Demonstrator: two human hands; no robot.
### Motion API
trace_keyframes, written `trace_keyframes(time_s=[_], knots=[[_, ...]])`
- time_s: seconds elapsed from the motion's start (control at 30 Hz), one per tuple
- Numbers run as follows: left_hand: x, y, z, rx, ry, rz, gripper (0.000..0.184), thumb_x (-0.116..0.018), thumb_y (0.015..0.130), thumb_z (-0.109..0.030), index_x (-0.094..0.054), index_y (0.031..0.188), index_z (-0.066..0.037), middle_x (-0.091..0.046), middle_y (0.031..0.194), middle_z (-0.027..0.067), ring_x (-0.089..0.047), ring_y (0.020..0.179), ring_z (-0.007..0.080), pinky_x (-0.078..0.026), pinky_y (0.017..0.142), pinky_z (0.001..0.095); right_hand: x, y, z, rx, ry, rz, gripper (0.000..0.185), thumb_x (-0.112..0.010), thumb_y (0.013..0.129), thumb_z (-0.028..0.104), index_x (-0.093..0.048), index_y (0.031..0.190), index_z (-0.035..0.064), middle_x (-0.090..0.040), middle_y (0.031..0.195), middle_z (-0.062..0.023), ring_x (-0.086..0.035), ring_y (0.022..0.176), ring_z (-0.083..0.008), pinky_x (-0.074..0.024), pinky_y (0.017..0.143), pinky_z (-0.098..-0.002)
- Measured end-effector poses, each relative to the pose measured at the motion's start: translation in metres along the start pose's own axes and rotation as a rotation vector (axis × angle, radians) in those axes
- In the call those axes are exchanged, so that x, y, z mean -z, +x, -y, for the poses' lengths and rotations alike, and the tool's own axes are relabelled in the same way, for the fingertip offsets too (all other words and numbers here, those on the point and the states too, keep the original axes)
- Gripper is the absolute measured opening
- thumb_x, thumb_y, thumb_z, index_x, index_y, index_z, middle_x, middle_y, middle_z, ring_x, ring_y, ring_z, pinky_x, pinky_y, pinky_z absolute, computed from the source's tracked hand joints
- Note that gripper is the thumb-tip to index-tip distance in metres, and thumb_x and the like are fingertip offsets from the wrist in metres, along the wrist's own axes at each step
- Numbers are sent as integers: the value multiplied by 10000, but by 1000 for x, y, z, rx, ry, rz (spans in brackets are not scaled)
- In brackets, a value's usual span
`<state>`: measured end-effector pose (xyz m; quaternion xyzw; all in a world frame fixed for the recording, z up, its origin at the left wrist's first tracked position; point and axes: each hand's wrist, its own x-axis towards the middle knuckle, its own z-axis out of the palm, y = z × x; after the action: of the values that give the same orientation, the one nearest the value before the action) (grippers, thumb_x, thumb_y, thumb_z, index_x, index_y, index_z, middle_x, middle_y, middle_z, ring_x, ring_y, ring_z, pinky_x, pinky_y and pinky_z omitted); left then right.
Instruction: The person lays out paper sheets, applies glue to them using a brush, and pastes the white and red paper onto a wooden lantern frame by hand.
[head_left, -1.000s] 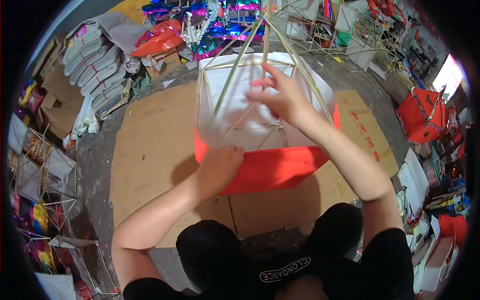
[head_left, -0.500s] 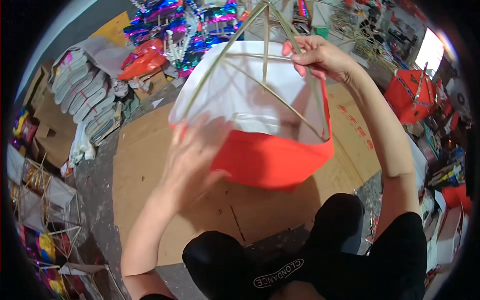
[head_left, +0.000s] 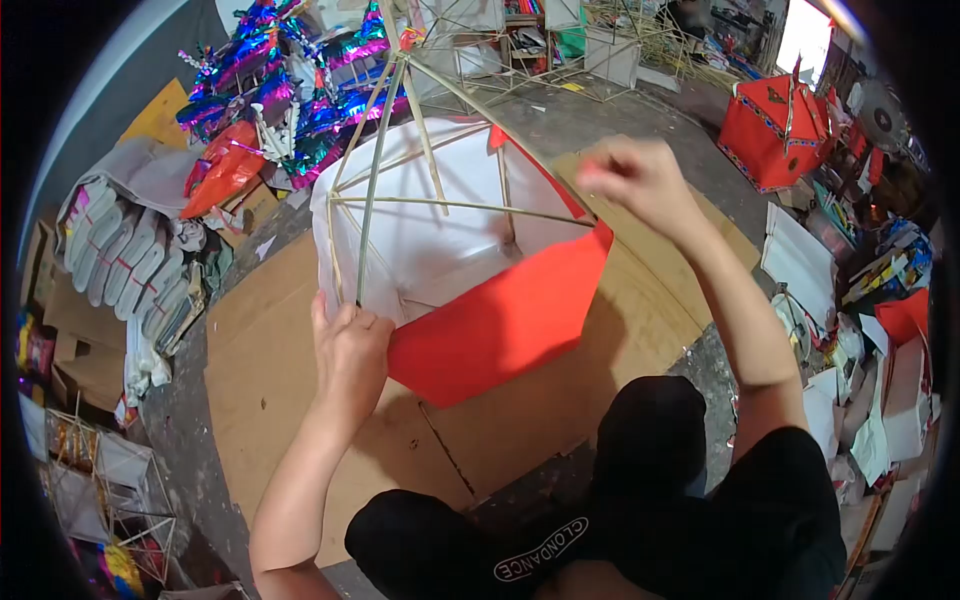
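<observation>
At the centre, an open-topped bamboo frame [head_left: 374,190], lined in white, has one smooth red panel [head_left: 510,318] facing the wearer, above one brown cardboard sheet [head_left: 270,370]. The left hand [head_left: 350,350] grips its lower-left corner, fingers curled. The right hand [head_left: 640,185], blurred, is loosely curled beside it, right of centre. One red lantern-like form [head_left: 768,130] sits upper right.

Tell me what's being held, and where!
The left hand holds the paper-covered stick frame by its near left corner; the raised right hand holds nothing visible.
</observation>
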<state>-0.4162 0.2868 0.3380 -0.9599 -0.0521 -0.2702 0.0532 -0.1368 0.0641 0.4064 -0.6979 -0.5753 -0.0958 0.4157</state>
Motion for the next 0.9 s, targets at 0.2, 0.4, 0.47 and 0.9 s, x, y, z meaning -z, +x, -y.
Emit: trace_keyframes(time_s=[0.2, 0.4, 0.47, 0.9], knots=[[-20, -3, -10, 66, 82, -355, 228, -597, 714, -10, -635, 925, -87, -582, 861, 66, -550, 847, 237, -359, 935, 510, -40, -103, -54, 432, -448, -103, 259, -645, 723, 40, -653, 982, 48, -671, 949, -88, -616, 598, -214, -508, 523, -270], [-57, -41, -24, -198, 148, -107, 422, -520, 768, -11, -519, 1190, 9, -518, 1225, 164, -493, 1139, 310, -344, 978, 472, -49, -110, -81, 396, -652, -69, 464, -605, 696, 55, -593, 1159, 79, -582, 1198, -110, -621, 601, -162, -511, 502, -255], [-62, -41, -25, -128, 169, -37, 415, -483, 778, 18, -501, 1189, 73, -472, 1303, 200, -425, 1245, 327, -310, 1019, 462, -52, -105, -84, 423, -637, -66, 440, -594, 706, 63, -603, 1145, 81, -597, 1174, -104, -625, 606, -156, -514, 505, -248], [-51, -6, -17, -161, 46, -121, 242, -559, 694, -15, -589, 933, 5, -574, 777, 88, -574, 722, 231, -472, 694, 354, -33, -75, -80, 476, -599, 210, 296, -605, 695, 69, -631, 990, 59, -669, 917, -54, -646, 655, -177, -525, 528, -288]])
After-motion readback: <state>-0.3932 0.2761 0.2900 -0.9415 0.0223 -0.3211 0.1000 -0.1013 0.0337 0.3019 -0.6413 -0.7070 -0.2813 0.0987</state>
